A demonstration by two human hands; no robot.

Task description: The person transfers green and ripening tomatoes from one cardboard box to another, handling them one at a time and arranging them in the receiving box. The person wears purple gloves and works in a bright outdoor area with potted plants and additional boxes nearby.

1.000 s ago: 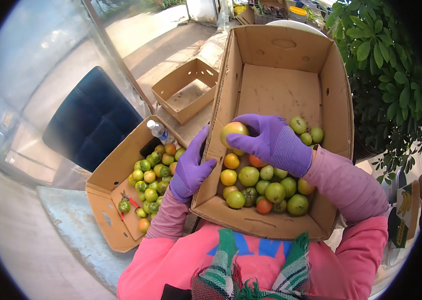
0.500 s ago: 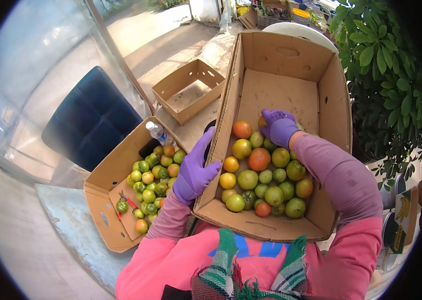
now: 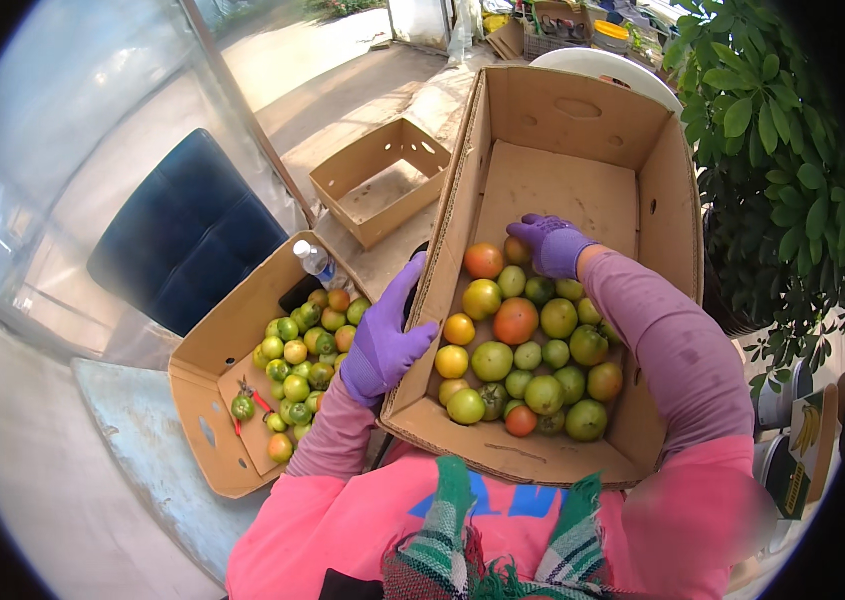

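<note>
Inside the large cardboard box, my right hand, in a purple glove, has its fingers closed around an orange-tinged tomato. It is at the far edge of a single spread of green, yellow and reddish tomatoes that covers the near half of the box. My left hand, gloved too, lies against the box's left wall with fingers stretched out and the thumb apart, touching the rim. The right fingertips are partly hidden.
To the left, a second cardboard box holds more tomatoes, red-handled clippers and a plastic bottle. Beyond it stand a dark padded chair and a smaller box. A leafy plant borders the right side.
My right hand has shifted slightly left and away, and more of the tomato at its fingers shows. The left hand stays at the box wall. The view has moved a little.
</note>
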